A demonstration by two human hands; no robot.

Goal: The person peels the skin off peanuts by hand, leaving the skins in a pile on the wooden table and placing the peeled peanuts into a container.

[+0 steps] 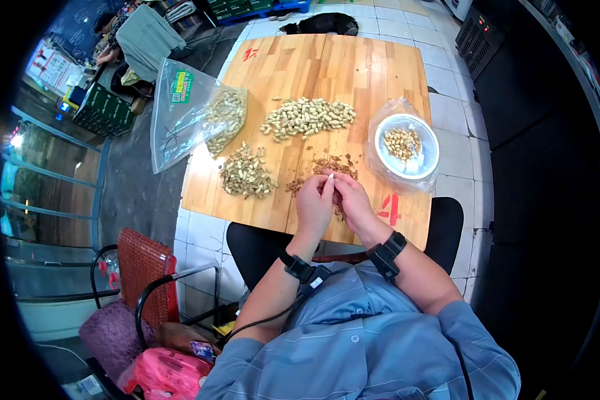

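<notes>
The person is sitting at the tabletop (370, 70), working partway through the peanuts. The left hand (315, 203) and right hand (355, 203) are meeting, both grips closing at the fingertips and apparently pinching a small pale kernel (331, 177); the fingers are mostly hiding it. Reddish skins (335, 164) are lying just beyond, at twelve o'clock.

Finished work is showing in two spots: peeled-looking kernels (401, 143) are partly covering the bottom of the bowl (435, 147) at two o'clock, and empty-looking shells (245, 175) are forming a heap between nine and ten o'clock. Much seems to be remaining: a wide pile of whole peanuts (307, 117) is sitting between eleven and twelve, and more peanuts are filling the lower part of the clear bag (173, 123) at ten o'clock.
</notes>
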